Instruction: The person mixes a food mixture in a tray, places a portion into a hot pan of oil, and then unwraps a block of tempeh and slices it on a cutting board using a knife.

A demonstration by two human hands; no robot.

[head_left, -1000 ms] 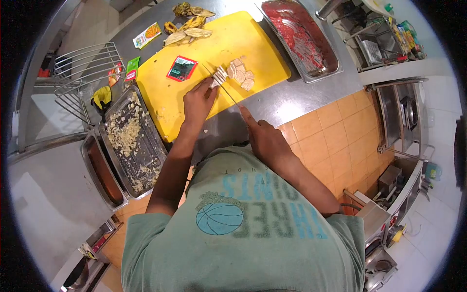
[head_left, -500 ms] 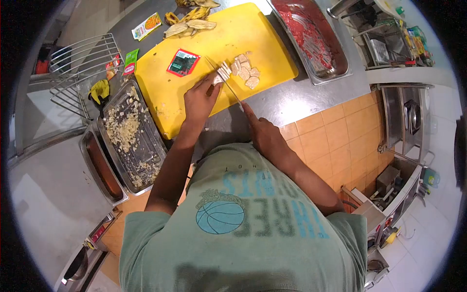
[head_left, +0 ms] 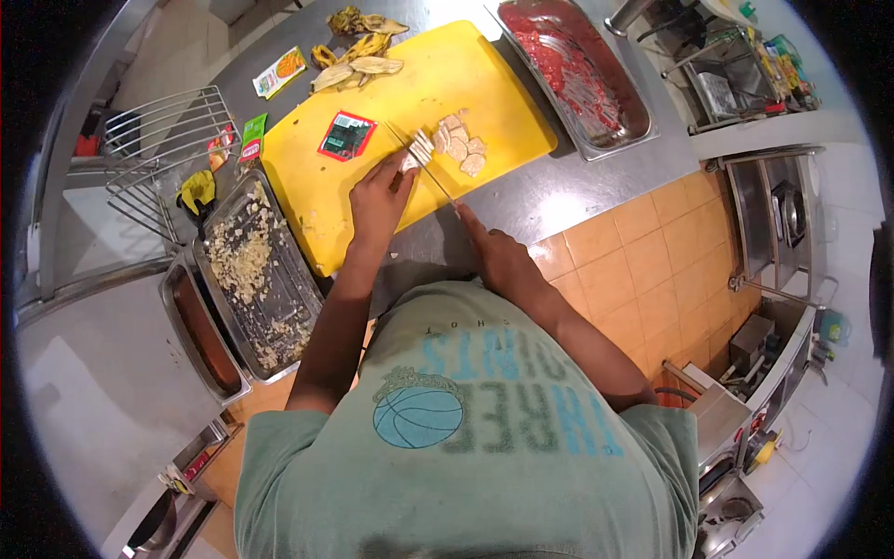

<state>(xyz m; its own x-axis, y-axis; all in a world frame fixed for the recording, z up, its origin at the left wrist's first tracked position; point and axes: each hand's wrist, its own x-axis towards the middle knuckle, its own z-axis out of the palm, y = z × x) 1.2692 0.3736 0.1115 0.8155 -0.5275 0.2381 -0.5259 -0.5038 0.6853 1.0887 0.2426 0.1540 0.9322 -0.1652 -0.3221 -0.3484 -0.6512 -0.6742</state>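
On the yellow cutting board, my left hand has its fingers closed on a pale sliced piece of food. My right hand grips a knife, whose thin blade lies across the board beside that piece. Just right of the blade rest several flat pale brown slices. A black and red packet lies to the left of the knife tip. Banana-like peels are heaped at the board's far edge.
A steel tray with red sauce stands right of the board. To the left are a tray of pale chopped bits, a narrow brown-filled tray, a wire rack, a green packet and a white packet.
The view has shifted slightly down and back up. Both hands keep nearly the same places around the food and knife, and the slices look unchanged.
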